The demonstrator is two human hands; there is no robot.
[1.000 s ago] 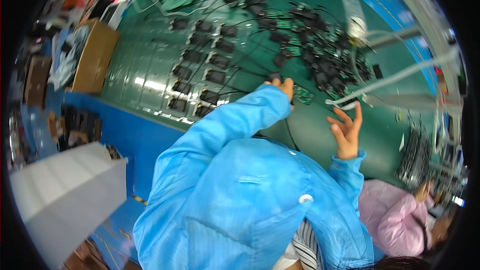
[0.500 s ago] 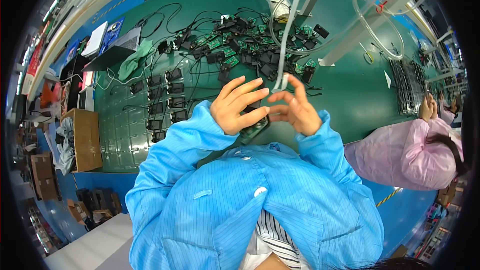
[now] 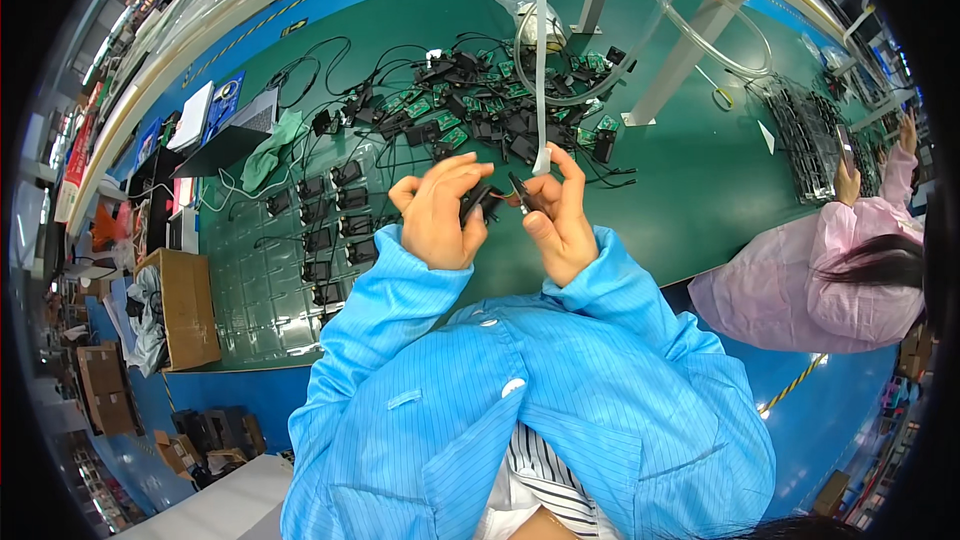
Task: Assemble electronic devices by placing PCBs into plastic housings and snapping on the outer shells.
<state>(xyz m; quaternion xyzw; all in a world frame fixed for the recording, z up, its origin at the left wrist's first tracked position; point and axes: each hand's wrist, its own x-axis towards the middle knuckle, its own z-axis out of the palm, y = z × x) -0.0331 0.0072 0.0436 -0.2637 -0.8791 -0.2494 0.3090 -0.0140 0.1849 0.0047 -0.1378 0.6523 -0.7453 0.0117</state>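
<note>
My left hand (image 3: pixel 440 215) is closed around a small black plastic housing (image 3: pixel 477 203), partly hidden by the fingers. Thin coloured wires (image 3: pixel 507 195) run from it toward my right hand (image 3: pixel 563 225). There, thumb and fingers pinch a narrow black piece (image 3: pixel 519 188), whose exact kind I cannot make out. A white strip-like tube (image 3: pixel 541 70) hangs down from above, its lower end right beside my right index finger. Beyond both hands spreads a heap of black housings with cables and green circuit boards (image 3: pixel 455 135).
Clear plastic trays (image 3: pixel 245 285) with rows of black housings (image 3: pixel 351 199) lie at left, near a laptop (image 3: pixel 262 80), a green cloth (image 3: pixel 262 152) and a cardboard box (image 3: pixel 190 308). A metal post (image 3: pixel 690 50) and looped clear tubing stand ahead. At right, a person in pink (image 3: pixel 810 280) works.
My hands have turned and closed in on the black parts, and coloured wires now show between them. The dangling white tube hangs straighter. The view has shifted slightly.
</note>
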